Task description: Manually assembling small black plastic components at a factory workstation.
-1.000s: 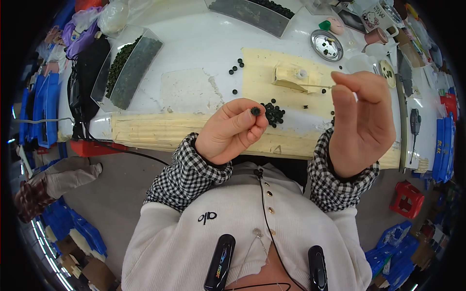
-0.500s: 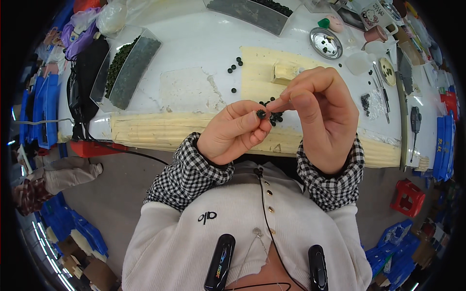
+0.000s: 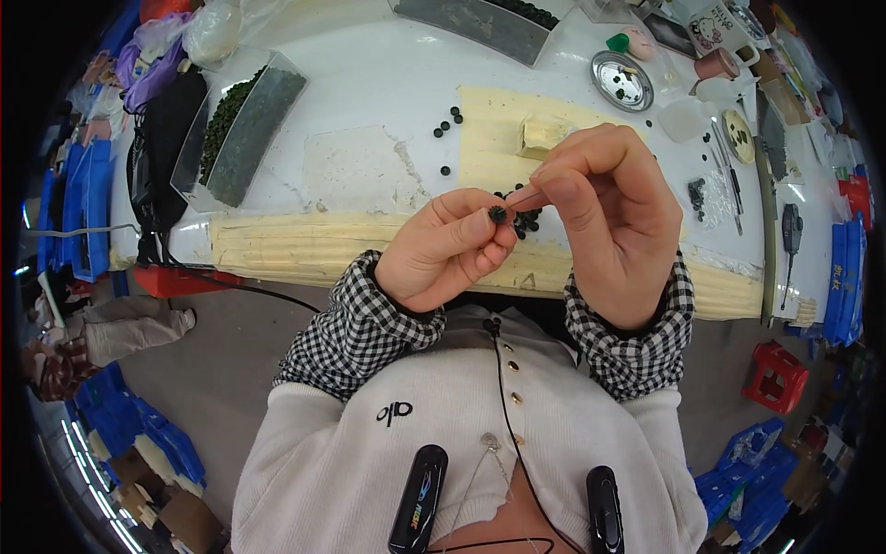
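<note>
The left hand [image 3: 443, 254] is curled into a loose fist and pinches a small round dark green bead [image 3: 497, 213] between the tip of its thumb and forefinger, so that the bead sits right at the top of the grip, half sunk between the two pads with its upper face showing. The bead looks matt and nearly black, with a faintly ridged rim. The right hand [image 3: 609, 217] is closed into a narrow pinch just beside it, thumb and forefinger pressed together, their tips almost touching the bead from the right; whether a thread or needle lies between them cannot be told. Both hands are raised together above the near edge of a pale cream foam mat [image 3: 498, 125] that lies on the white worktable [image 3: 369, 83]. Just behind the fingers a small heap of loose dark beads [image 3: 528, 222] rests on the mat, and a few more are scattered further up. A pale wooden block [image 3: 540, 134] sits on the mat beyond the right hand. Well apart on the left is a clear tray of green beads [image 3: 235, 129], and to the upper right a round metal dish [image 3: 621, 80]
</note>
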The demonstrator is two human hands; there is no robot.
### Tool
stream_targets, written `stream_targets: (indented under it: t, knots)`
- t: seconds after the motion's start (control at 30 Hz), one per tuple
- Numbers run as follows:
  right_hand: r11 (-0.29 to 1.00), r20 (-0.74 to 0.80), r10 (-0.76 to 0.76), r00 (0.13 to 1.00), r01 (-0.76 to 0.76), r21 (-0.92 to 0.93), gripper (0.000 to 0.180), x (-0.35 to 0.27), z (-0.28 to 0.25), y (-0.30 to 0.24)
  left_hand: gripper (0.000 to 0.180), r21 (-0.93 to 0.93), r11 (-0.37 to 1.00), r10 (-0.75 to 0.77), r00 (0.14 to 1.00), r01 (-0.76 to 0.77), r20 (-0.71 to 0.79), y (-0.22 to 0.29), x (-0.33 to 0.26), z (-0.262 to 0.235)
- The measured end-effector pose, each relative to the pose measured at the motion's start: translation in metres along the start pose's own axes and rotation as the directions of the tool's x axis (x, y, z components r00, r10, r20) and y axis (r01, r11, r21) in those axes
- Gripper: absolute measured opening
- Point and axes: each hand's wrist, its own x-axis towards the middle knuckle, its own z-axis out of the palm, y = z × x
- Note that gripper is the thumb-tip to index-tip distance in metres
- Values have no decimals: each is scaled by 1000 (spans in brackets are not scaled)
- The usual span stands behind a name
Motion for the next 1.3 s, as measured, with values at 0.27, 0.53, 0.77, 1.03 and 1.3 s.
stream_targets:
  t: [0.27,0.53,0.77,1.03,1.3]
  knots:
    - [1000,2,-14,1000,14,-10,9,0,0,0,19,-6,1000,0,1000,0,13,0,0,0]
    - [988,-276,-110,955,74,-139,13,4,-16,6,19,479,868,233,960,-134,-155,3,-2,11]
    - [576,-119,-350,929,113,-810,13,17,-33,34,17,914,344,590,806,-214,-33,6,-1,25]
    - [528,-49,-324,945,138,-838,15,9,-29,25,17,934,250,619,784,-256,49,7,-4,28]
    - [897,34,-37,999,48,-438,31,-35,2,5,19,940,199,612,784,-276,100,7,-5,29]
